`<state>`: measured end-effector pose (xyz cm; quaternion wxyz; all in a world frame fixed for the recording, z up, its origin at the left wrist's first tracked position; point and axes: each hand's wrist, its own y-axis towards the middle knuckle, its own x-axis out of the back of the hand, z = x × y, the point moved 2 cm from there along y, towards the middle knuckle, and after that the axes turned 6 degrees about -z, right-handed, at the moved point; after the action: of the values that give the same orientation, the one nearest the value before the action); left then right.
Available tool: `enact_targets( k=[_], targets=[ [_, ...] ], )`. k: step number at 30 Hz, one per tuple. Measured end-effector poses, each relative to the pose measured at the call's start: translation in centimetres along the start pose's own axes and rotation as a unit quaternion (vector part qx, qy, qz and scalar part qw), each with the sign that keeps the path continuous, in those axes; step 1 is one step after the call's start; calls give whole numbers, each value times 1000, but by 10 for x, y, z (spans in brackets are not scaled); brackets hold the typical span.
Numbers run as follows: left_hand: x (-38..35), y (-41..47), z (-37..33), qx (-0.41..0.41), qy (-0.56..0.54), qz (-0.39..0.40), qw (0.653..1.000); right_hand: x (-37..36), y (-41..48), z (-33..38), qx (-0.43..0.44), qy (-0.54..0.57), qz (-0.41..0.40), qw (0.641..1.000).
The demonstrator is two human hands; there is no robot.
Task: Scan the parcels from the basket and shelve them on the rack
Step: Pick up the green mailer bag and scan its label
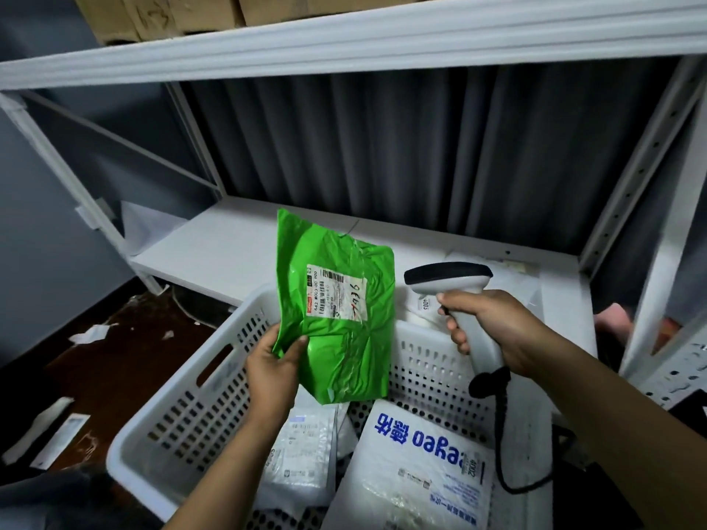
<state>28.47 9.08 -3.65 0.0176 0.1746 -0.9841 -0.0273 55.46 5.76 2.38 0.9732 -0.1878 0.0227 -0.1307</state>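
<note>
A person stands over a white perforated basket [191, 415] set in front of a white metal rack [214, 250]. Their left hand [273, 367] grips the near left corner of a green parcel [336, 311], thumb on the front and fingers behind, and holds it upright above the basket. The parcel is a crinkled plastic mailer; its white label [336, 296] faces the viewer and has handwriting in red and black.

The right hand [493, 330] is wrapped round the handle of a barcode scanner [451, 279] – white with a dark top – and the index finger lies at the front of the handle. The scanner's head points left toward the label, just to the right of the parcel and not touching it. A dark coiled cable [501, 415] hangs from the handle.

Inside the basket lie more parcels: a large white parcel with blue lettering [428, 464] at the near right and a smaller white parcel [302, 460] to its left.

Behind the rack's lower shelf hangs a grey curtain [382, 147]. Cardboard boxes [172, 13] sit on the upper shelf. To the left, paper scraps [92, 334] are scattered on the dark floor.
</note>
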Motion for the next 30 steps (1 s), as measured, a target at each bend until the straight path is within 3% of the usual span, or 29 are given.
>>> enact_targets(
  k=[6, 10, 14, 26, 30],
  targets=[
    [-65, 17, -32, 28, -72, 37, 996, 52, 7, 15, 68, -72, -116, 988],
    [-129, 22, -41, 6, -64, 93, 994, 101, 23, 10, 86, -96, -209, 969],
    [-202, 25, -21, 38, -24, 142, 989, 132, 38, -1, 81, -113, -272, 952],
    [-343, 52, 63, 129, 53, 279, 950, 155, 85, -24, 53, -80, -288, 953],
    [-351, 86, 104, 115, 178, 269, 939, 157, 100, -33, 40, -92, -294, 951]
  ],
)
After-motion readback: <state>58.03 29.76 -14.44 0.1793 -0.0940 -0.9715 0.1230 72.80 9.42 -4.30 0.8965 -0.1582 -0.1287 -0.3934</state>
